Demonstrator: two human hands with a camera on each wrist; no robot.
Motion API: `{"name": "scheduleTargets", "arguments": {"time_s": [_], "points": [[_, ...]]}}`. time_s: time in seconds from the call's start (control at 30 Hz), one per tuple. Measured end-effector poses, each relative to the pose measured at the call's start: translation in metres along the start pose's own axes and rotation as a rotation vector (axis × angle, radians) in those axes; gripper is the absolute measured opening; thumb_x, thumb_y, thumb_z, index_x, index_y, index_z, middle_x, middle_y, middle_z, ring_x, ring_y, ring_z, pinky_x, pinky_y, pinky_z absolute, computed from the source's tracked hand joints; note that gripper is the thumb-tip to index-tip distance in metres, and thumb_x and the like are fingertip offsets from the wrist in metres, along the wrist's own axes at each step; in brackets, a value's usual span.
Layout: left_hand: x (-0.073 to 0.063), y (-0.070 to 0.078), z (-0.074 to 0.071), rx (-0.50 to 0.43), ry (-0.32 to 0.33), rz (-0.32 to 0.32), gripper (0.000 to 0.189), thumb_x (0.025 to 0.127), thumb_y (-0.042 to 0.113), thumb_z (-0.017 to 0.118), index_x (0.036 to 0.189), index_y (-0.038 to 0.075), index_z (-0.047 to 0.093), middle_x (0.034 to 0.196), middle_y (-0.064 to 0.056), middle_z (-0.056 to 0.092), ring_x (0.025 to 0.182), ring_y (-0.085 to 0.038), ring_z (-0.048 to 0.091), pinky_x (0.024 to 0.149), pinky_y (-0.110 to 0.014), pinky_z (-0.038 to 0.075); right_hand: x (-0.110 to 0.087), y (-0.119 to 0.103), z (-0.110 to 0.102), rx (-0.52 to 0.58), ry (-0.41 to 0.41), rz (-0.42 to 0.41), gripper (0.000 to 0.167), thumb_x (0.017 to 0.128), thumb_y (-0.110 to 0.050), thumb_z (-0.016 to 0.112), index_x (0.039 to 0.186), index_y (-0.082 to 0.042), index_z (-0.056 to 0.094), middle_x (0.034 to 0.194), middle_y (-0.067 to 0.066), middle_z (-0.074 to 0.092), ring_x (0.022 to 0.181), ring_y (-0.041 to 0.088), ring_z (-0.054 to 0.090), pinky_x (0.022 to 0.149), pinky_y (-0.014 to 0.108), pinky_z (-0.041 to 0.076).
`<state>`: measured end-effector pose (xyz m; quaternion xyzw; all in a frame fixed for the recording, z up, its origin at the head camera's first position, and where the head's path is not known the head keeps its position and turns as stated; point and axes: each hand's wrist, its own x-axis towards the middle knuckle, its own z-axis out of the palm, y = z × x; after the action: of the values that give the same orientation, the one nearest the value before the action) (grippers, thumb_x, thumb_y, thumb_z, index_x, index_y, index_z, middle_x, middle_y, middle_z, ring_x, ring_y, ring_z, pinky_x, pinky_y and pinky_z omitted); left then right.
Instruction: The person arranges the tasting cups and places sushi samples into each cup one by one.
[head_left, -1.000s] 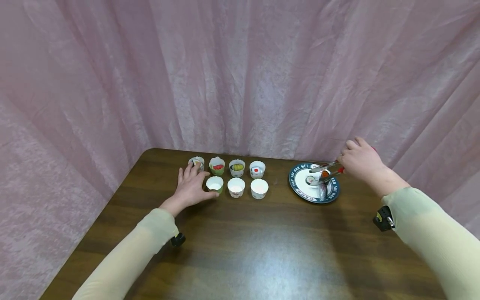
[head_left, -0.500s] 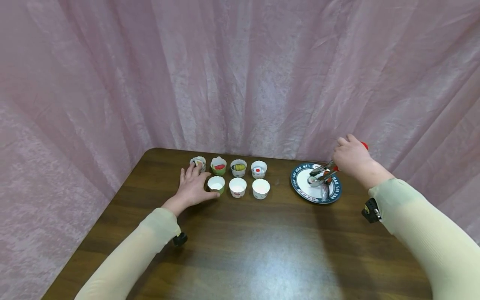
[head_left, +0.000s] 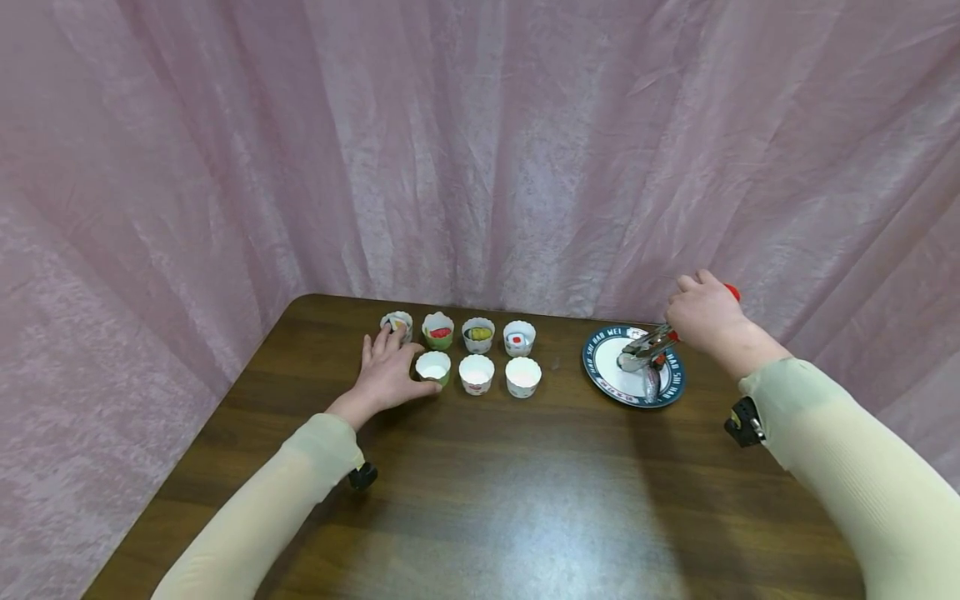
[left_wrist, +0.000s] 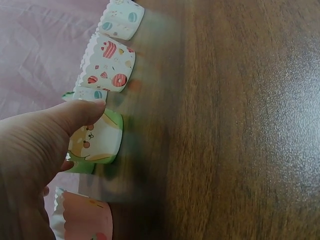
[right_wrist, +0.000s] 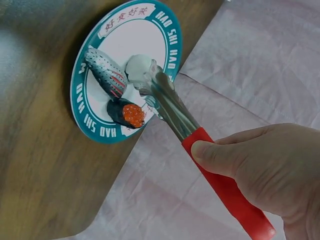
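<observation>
My right hand grips red-handled metal tongs, seen in the right wrist view with the thumb along the handle. The tong tips are closed together at a pale round sushi roll on the blue-rimmed plate. Beside the roll lie a silver-skinned fish sushi and an orange roe sushi. At the far left my left hand holds a green paper baking cup with an animal print, thumb at its near side and index finger behind it. Nothing shows inside that cup.
Two white paper cups stand right of the held cup. Behind runs a row of filled cups, holding red, yellow and white-and-red pieces. A pink curtain hangs behind the wooden table.
My right hand has moved slightly left and up, and the tong arms, spread apart before, have closed together at the sushi roll. The left hand keeps its place at the green cup.
</observation>
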<state>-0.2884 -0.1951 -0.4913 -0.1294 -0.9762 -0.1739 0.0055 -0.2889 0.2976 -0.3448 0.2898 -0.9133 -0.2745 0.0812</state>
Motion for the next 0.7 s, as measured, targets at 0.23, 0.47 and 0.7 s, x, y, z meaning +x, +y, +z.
{"name": "scheduleTargets", "arguments": {"time_s": [0.23, 0.47, 0.7], "points": [[-0.002, 0.0, -0.001, -0.01, -0.006, -0.008, 0.079, 0.078, 0.061, 0.08, 0.137, 0.011, 0.062, 0.165, -0.024, 0.019, 0.153, -0.045, 0.0, 0.117, -0.068, -0.007, -0.004, 0.001, 0.005, 0.024, 0.071, 0.003, 0.019, 0.076, -0.004, 0.077, 0.068, -0.019, 0.069, 0.074, -0.003, 0.065, 0.084, 0.027, 0.049, 0.082, 0.049, 0.038], [-0.003, -0.002, -0.003, -0.005, 0.001, -0.011, 0.073, 0.079, 0.061, 0.08, 0.132, 0.012, 0.065, 0.165, -0.025, 0.02, 0.153, -0.046, 0.002, 0.117, -0.069, -0.005, -0.007, 0.003, 0.011, 0.033, 0.104, -0.011, 0.019, 0.069, -0.012, 0.086, 0.07, -0.018, 0.068, 0.074, -0.001, 0.064, 0.084, 0.029, 0.049, 0.082, 0.049, 0.038], [-0.003, -0.003, -0.004, -0.005, -0.012, -0.022, 0.072, 0.079, 0.062, 0.08, 0.13, 0.014, 0.065, 0.166, -0.024, 0.019, 0.153, -0.045, 0.001, 0.117, -0.068, -0.006, -0.011, 0.003, 0.004, 0.039, 0.093, -0.014, 0.019, 0.068, -0.018, 0.089, 0.077, -0.017, 0.072, 0.077, -0.001, 0.064, 0.088, 0.03, 0.051, 0.088, 0.053, 0.04]]}}
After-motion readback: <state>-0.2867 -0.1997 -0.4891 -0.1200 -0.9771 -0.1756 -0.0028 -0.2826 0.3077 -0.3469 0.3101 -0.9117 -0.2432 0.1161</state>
